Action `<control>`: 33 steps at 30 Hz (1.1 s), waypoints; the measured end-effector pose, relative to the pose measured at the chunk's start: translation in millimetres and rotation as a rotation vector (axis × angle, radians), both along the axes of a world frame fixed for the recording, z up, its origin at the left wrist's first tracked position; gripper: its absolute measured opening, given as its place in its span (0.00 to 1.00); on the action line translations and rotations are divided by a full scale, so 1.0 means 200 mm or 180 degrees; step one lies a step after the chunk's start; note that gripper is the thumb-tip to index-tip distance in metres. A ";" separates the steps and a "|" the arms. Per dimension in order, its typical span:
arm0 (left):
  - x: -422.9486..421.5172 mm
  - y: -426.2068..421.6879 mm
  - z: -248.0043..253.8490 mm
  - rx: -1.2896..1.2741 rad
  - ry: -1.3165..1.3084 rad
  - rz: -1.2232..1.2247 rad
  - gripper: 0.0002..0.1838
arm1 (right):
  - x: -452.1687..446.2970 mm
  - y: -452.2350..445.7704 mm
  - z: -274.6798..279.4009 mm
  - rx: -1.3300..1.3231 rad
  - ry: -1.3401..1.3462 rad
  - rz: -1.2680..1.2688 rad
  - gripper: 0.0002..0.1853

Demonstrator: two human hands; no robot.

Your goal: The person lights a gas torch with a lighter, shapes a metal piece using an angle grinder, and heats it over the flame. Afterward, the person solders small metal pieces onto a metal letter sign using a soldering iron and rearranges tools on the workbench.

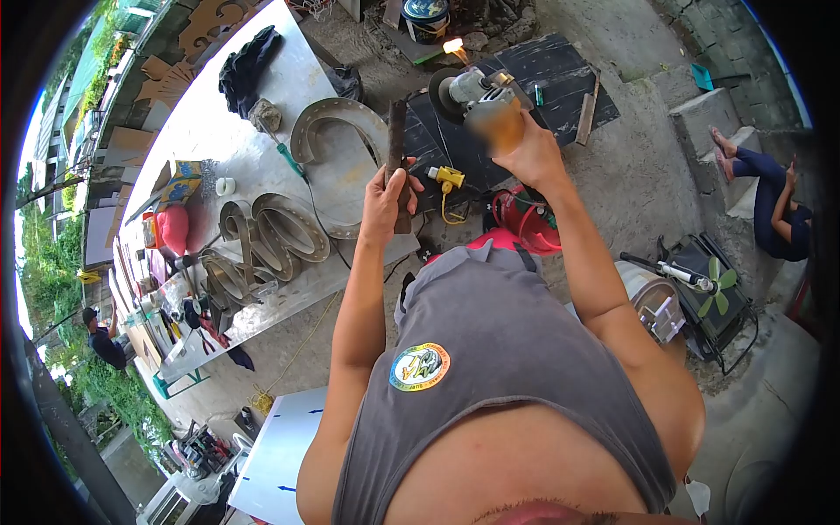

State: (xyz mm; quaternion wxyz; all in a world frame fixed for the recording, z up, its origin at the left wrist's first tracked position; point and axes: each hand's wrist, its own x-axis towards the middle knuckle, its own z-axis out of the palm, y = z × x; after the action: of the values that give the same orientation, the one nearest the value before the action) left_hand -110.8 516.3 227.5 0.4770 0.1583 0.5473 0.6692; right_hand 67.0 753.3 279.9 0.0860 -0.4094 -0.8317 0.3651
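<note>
My left hand (391, 203) is closed around a dark, flat metal bar (396, 131), which stands nearly lengthwise in view. In my right hand (535, 159) is an angle grinder (497, 118), gripped by its orange body, part of which looks blurred. The grinder's dark disc (446, 96) faces the bar but is apart from it. Left of the bar, a curved sheet-metal letter form (328, 114) lies on the metal-topped table (293, 66). Whether the disc is spinning I cannot tell.
More metal letter forms (284, 227), a black cloth (248, 70) and hand tools (206, 324) lie on the table. A yellow plug connector (449, 179), a red basin (525, 223) and a lidded bucket (426, 17) are nearby. A seated person (774, 201) is at right; another person (107, 341) stands left.
</note>
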 end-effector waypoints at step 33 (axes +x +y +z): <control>0.04 0.04 0.09 -0.0620 0.0719 0.0242 0.18 | -0.07 -0.03 0.06 0.0289 -0.0401 -0.0027 0.35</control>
State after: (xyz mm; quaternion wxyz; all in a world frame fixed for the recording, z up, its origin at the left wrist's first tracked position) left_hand -103.0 523.8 245.3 0.3999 0.1646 0.6654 0.6084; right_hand 52.9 747.4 291.9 0.0536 -0.4308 -0.8494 0.3002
